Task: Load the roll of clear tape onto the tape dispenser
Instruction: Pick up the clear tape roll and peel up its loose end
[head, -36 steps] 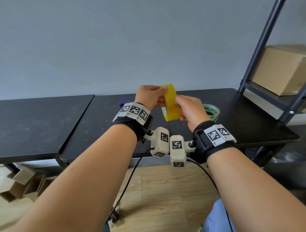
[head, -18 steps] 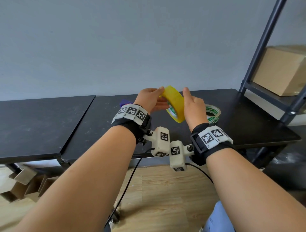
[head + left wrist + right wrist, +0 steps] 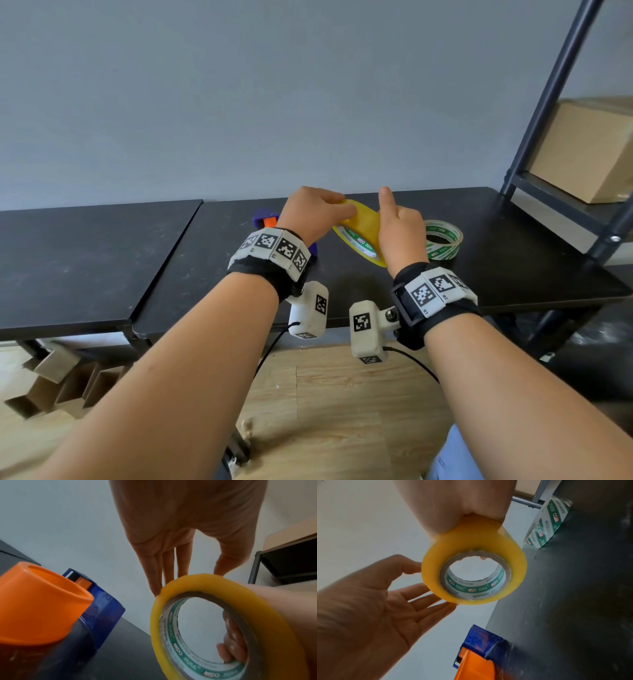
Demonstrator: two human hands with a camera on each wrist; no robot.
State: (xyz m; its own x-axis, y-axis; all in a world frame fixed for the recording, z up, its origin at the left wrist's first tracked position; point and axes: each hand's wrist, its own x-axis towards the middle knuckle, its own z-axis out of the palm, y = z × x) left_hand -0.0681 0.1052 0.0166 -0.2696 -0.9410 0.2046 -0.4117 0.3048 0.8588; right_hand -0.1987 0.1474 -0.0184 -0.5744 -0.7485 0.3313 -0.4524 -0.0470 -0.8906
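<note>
A roll of yellowish clear tape [image 3: 363, 222] with a green-printed core hangs tilted just above the black table [image 3: 513, 260]. My right hand [image 3: 397, 226] grips it, with fingers [image 3: 231, 642] hooked through the core and the index finger pointing up. My left hand [image 3: 315, 212] touches the roll's outer rim [image 3: 471, 540] with straight fingertips [image 3: 159, 588] and thumb. The blue tape dispenser [image 3: 265, 219] with its orange hub [image 3: 42, 601] lies on the table just left of the roll, mostly hidden behind my left wrist in the head view.
A second tape roll [image 3: 443, 240], thin and green-printed, lies flat on the table right of my right hand. A dark metal rack [image 3: 548, 102] with a cardboard box [image 3: 589, 150] stands at the right. Another black table [image 3: 85, 257] adjoins on the left.
The roll has gone from upright at chest height to tilted and lower, near the table. My right fingers have slipped into the core and my left hand now only touches the rim.
</note>
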